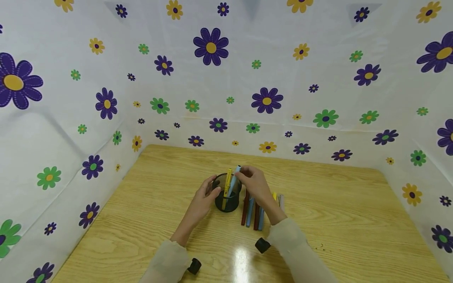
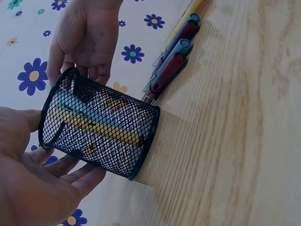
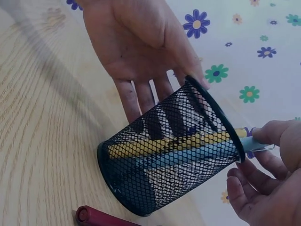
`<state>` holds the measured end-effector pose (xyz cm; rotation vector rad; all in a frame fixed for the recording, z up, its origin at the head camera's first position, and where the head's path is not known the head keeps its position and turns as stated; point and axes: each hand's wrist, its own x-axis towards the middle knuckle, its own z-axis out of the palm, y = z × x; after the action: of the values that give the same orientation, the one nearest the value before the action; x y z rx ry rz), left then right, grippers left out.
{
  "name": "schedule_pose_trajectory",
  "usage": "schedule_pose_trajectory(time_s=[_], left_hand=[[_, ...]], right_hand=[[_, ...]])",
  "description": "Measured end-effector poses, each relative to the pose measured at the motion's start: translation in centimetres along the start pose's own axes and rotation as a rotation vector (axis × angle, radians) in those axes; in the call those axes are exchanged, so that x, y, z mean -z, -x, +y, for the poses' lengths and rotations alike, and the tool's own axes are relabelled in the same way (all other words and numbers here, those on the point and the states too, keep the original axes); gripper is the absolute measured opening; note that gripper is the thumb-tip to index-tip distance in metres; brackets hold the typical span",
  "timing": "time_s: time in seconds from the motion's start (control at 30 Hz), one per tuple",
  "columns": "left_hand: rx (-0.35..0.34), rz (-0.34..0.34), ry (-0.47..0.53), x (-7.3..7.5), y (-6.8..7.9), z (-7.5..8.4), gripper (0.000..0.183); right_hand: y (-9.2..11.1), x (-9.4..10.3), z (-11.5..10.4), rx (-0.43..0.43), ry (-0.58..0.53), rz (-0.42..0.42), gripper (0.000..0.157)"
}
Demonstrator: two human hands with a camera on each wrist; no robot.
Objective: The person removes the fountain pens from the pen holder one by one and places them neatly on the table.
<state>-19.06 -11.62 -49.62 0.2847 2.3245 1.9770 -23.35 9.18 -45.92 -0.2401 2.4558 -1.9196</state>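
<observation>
A black mesh pen holder (image 1: 227, 203) stands on the table, with a yellow pen (image 1: 227, 181) leaning inside it. My left hand (image 1: 203, 198) holds the holder from the left, thumb at the rim and fingers along the mesh side. At the rim's right, my right hand (image 1: 255, 184) pinches the top end of a light blue pen (image 3: 188, 157), whose lower part is inside the holder beside the yellow one. Just right of the holder, dark red pens (image 1: 245, 210) and blue pens (image 1: 250, 212) lie side by side, partly hidden under my right hand and wrist.
Beyond my right wrist, a yellow pen (image 1: 274, 195) and a grey pen (image 1: 281, 201) show at the row's right end. Small dark specks (image 1: 323, 247) dot the wooden table (image 1: 354, 220) at right. Flower-patterned white sheeting (image 1: 230, 78) rises behind the table and along both sides.
</observation>
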Motion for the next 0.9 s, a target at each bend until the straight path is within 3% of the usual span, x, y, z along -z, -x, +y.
schedule_pose_trajectory(time_s=[0.53, 0.9], left_hand=[[0.016, 0.017, -0.016, -0.1, -0.1, 0.1, 0.058], [0.021, 0.013, -0.024, 0.0, -0.1, 0.0, 0.059]], right_hand=[[0.6, 3.3, -1.5, 0.075, -0.332, 0.140, 0.026], [2.0, 7.4, -1.8, 0.132, -0.462, 0.277, 0.022]])
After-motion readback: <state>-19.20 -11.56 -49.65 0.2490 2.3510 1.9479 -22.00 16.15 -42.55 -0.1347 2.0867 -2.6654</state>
